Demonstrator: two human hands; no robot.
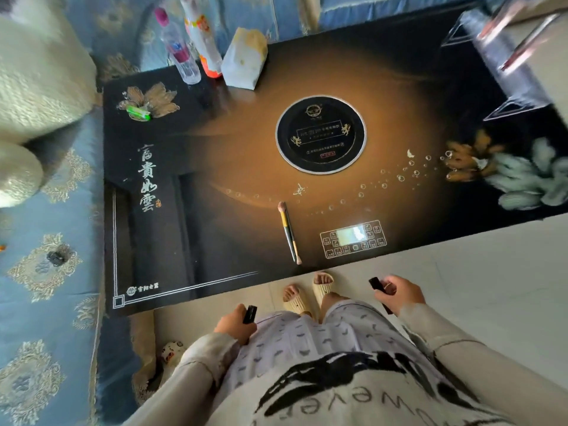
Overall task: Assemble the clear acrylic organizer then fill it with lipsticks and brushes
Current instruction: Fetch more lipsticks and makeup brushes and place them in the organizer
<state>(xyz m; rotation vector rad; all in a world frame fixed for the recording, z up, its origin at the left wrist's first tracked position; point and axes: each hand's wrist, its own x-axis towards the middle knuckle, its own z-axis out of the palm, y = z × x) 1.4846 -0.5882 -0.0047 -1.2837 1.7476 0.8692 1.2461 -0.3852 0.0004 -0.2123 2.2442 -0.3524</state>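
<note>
The clear acrylic organizer stands at the far right corner of the dark table, with several thin items leaning in its top. Two makeup brushes lie side by side near the table's front edge. My left hand is closed around a black lipstick close to my waist. My right hand grips black lipsticks, held below the table edge. Both hands are well short of the organizer.
A round black cooktop sits in the table's middle, with a control panel at the front. A water bottle, a white-orange bottle and a white bag stand at the back left. A green lighter lies nearby. A blue sofa borders the left.
</note>
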